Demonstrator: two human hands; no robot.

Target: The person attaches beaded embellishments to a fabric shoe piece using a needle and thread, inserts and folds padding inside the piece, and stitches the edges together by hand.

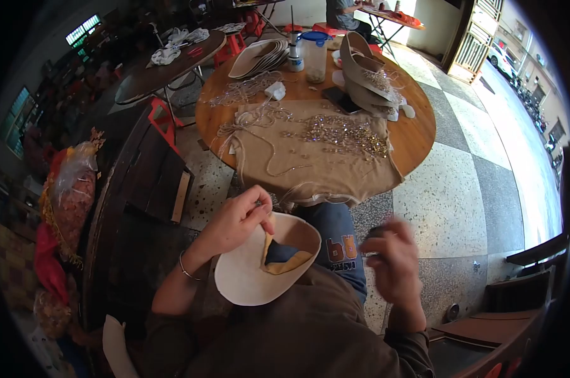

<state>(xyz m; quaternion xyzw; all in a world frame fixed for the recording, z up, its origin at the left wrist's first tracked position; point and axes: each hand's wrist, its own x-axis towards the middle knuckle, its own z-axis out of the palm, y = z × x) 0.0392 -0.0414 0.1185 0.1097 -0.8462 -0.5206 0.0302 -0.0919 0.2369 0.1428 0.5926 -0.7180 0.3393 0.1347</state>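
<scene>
A pale, curved shoe-upper-like piece (250,275) with a dark blue and yellow-edged opening rests over my lap. My left hand (238,220) pinches the yellow edge at its upper side, fingers bent together. To the right of the piece, my right hand (393,261) is raised apart from it, smeared by motion, and whether it holds anything is unclear. Beyond both hands, a brown cloth (260,167) lies on the round wooden table (419,135), with many glittering beads (345,133) scattered on it. Beaded strings (256,129) trail over the cloth's left part.
At the table's back stand stacked pale pieces (258,58), a clear container with a blue lid (314,57) and more curved pieces (364,79). A dark phone (342,99) lies nearby. A second table (133,85) stands back left. A person (343,14) sits at the far back.
</scene>
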